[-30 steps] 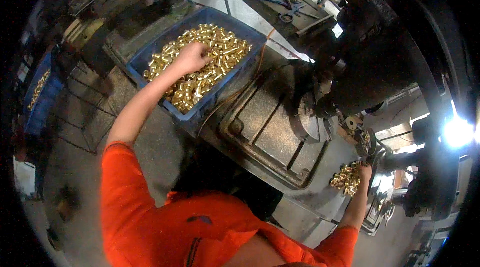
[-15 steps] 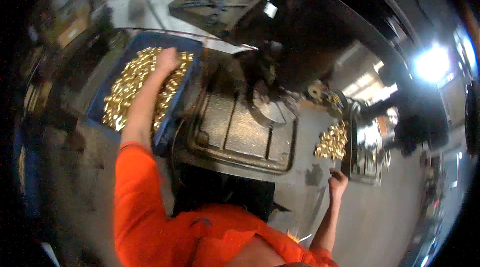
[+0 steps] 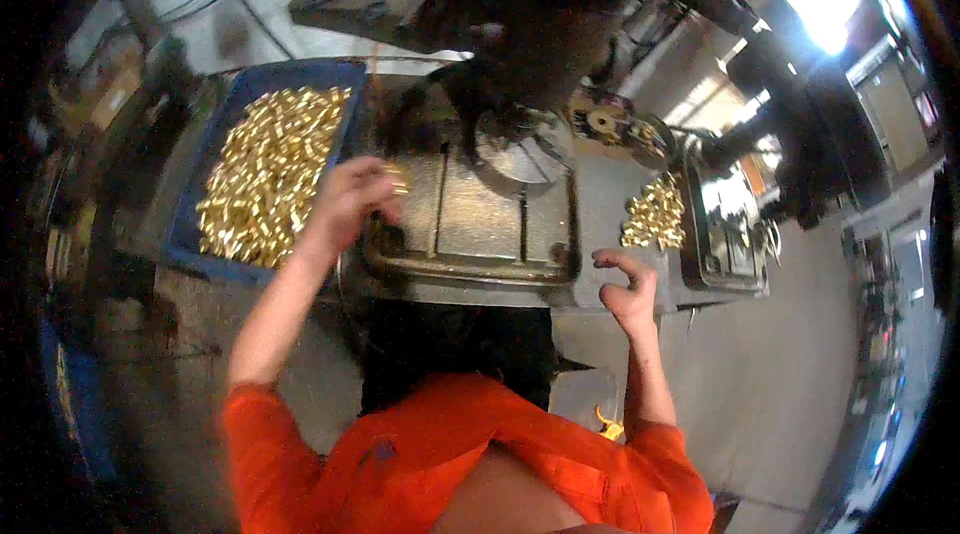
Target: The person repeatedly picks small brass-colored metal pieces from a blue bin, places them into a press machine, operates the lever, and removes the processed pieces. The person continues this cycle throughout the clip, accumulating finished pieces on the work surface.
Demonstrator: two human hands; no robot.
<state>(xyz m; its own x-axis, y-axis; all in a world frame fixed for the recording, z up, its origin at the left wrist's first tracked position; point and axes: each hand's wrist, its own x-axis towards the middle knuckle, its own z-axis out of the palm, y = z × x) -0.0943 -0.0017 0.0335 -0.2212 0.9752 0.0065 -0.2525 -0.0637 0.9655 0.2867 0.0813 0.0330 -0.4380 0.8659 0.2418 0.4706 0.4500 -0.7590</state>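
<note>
Holding a small brass piece (image 3: 397,177) pinched at the fingertips, the left hand (image 3: 350,202) sat centre-left of the frame, just over the left edge of the grey machine table (image 3: 470,224). Fingers were closed on that piece; whether more than one was in the grip could not be told through the blur. The right hand (image 3: 628,292) hung lower right of centre, fingers curled but apart, holding nothing, near the front right corner of the machine table.

The blue bin (image 3: 340,114) full of brass pieces (image 3: 265,174) lay upper left, touching or just beside the machine. A second, smaller pile of brass parts (image 3: 655,212) lay right of centre, beside a dark tray (image 3: 725,229). The dark machine head (image 3: 530,44) loomed at top centre over a round fixture (image 3: 515,149).

Judgement: the piece looked headed for the round fixture under the head. Doing that well called for keeping the pinch at the piece's end so the free end could seat, coming in low from the left and keeping fingers clear of the head above. The empty right hand was best kept off the table until the piece sat. Main risk: dropping the piece into the table slots.
</note>
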